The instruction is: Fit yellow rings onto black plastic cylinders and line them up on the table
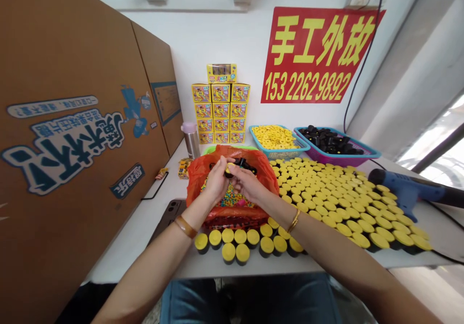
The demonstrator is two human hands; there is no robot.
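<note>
Gripping yellow disc [229, 171] against black piece [241, 165] between left hand [216, 181] and right hand [246, 184], fingers closed, piece's long axis roughly sideways, right nearer its far end. Held above orange plastic bag [197, 179] of colored candies [228, 199]. Yellow-capped black cylinders [326, 193] packed just right and in front, near surface [137, 237] front edge.

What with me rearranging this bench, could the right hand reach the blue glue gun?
Probably yes, with a stretch. The right hand is over the orange plastic bag, and the blue glue gun lies off to its right beyond the yellow-topped pieces; the way above them looks free.
</note>
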